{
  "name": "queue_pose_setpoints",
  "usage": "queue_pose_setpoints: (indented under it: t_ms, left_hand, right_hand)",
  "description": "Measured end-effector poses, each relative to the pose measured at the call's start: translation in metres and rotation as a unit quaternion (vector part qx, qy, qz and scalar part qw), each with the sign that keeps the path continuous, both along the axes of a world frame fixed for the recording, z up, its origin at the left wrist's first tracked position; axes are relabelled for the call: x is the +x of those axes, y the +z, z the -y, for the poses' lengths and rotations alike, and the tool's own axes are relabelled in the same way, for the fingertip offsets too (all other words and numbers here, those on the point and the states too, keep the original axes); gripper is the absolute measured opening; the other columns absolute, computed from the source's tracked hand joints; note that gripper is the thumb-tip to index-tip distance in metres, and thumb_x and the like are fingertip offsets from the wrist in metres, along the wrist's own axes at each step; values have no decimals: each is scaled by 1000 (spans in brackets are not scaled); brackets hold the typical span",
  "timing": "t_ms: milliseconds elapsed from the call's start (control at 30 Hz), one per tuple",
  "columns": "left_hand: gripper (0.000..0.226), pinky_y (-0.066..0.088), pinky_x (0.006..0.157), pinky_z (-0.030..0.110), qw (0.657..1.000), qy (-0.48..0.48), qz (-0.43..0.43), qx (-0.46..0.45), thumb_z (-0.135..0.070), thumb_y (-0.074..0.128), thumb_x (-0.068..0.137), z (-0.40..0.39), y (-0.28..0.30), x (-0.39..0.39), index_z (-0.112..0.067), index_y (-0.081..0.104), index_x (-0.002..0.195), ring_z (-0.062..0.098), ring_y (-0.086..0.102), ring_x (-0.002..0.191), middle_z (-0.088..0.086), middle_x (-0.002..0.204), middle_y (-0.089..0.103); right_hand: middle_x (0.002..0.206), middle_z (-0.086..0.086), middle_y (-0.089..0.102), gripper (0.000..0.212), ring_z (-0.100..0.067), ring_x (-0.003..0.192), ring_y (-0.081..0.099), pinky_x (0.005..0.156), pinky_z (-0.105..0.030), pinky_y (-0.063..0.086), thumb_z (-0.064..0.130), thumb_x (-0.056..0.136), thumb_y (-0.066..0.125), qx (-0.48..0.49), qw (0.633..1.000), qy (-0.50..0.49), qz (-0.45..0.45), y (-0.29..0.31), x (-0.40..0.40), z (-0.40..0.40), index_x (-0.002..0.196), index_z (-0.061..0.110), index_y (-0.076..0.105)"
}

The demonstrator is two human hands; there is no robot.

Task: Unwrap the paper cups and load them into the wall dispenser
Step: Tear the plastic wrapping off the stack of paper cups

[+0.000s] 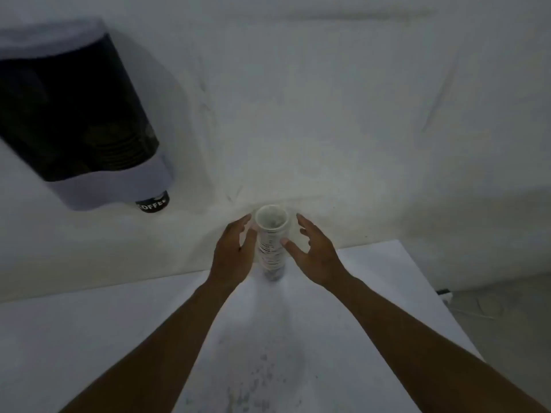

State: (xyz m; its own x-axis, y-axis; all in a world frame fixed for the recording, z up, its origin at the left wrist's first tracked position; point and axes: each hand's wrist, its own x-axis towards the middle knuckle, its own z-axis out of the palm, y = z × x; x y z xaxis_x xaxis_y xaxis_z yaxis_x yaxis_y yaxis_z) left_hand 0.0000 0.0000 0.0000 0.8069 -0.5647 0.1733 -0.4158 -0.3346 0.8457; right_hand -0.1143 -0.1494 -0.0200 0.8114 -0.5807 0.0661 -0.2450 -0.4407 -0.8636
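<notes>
I see the dispenser (77, 114) up and well to the left of my fingers, fixed to the wall (328, 99). It is a rounded box with a dark, see-through front and a pale plastic cap and base. Through the dark panel I can make out the ridged rims of nested cups, and one dark cup (152, 201) with white lettering pokes out of the bottom opening.

The wall is draped in a white cloth, creased and wrinkled, running behind my fingertips. Under my forearms lies a white table (89, 338), flat and matte, with faint grey speckles near the bottom edge of the view; its far corner sits to the right of my right hand.

Between my fingers stands a stack of paper cups (272, 242), upright on the table, open mouth facing up, white inside, with dark print down its side. I cannot tell whether a wrapper covers it.

My left hand (231, 257) is spread open beside the stack, its fingers close to the side or just brushing it; I cannot tell which. My right hand (313, 254) is also spread open, thumb tip at the stack's side, gripping nothing.
</notes>
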Motion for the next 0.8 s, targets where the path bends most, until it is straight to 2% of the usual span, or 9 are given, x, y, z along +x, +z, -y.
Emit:
queue_pose_setpoints:
  t_ms: [133, 200, 233, 267, 300, 400, 600, 700, 800]
  left_hand:
    - [33, 36, 102, 11, 991, -53, -91, -80, -29, 34, 106, 21, -11, 3, -33, 50, 134, -9, 48, 123, -20, 133, 54]
    - [36, 37, 98, 6, 985, -54, -131, -96, -30, 33, 106, 29, -20, 9, -30, 51, 137, -10, 49, 123, -18, 134, 56]
    - [36, 38, 98, 7, 983, -53, -147, -97, -31, 33, 106, 32, -24, 11, -30, 52, 137, -10, 50, 122, -17, 133, 57]
    - [35, 39, 98, 11, 981, -52, -161, -94, -33, 33, 106, 34, -24, 11, -34, 53, 135, -9, 52, 120, -18, 131, 59]
    - [33, 41, 98, 15, 978, -51, -180, -86, -35, 33, 106, 35, -27, 12, -40, 54, 130, -9, 53, 116, -20, 127, 60]
    - [29, 44, 95, 19, 972, -46, -217, -82, -37, 33, 105, 37, -27, 11, -50, 57, 113, -12, 57, 110, -26, 115, 64]
    - [33, 48, 99, 29, 970, -43, -221, -87, -38, 32, 105, 1, -12, 2, -47, 63, 103, -2, 61, 107, -20, 107, 69]
    - [33, 47, 100, 28, 971, -54, -216, -85, -38, 30, 106, -38, -4, -8, -46, 62, 112, -1, 60, 114, -20, 114, 68]
    - [35, 48, 97, 22, 969, -52, -224, -92, -33, 29, 106, -87, 4, -21, -35, 58, 126, 2, 58, 119, -16, 123, 64]
  right_hand:
    - [157, 10, 37, 92, -13, 140, 40, 114, -40, 39, 57, 79, 71, 25, 999, 36, -8, -22, 19, 12, 154, 31, 24]
    - [147, 18, 46, 80, 3, 132, 45, 107, -23, 43, 44, 81, 76, 52, 998, 38, 10, -33, 29, 16, 147, 36, 32]
    - [138, 24, 50, 71, 12, 124, 47, 100, -13, 44, 37, 82, 77, 60, 997, 38, 20, -37, 32, 17, 140, 40, 36]
    - [130, 27, 53, 66, 16, 118, 49, 95, -9, 44, 34, 82, 78, 63, 997, 40, 26, -36, 33, 18, 135, 41, 39]
    - [127, 25, 56, 64, 13, 116, 52, 95, -11, 45, 34, 82, 78, 70, 997, 35, 27, -40, 36, 18, 133, 40, 41]
    - [127, 13, 60, 63, -3, 120, 56, 103, -33, 50, 35, 80, 81, 85, 995, 20, 44, -46, 39, 14, 131, 29, 45]
    - [119, 15, 61, 63, -4, 111, 61, 86, -35, 60, 45, 71, 85, 76, 994, -12, 72, -35, 24, -29, 120, 32, 48]
    - [117, 18, 61, 64, -2, 109, 61, 82, -36, 60, 49, 69, 85, 69, 994, -18, 77, -27, 10, -67, 119, 36, 47]
    - [119, 18, 62, 69, -3, 107, 63, 81, -39, 60, 57, 68, 84, 62, 995, -17, 81, -20, -4, -117, 123, 34, 48]
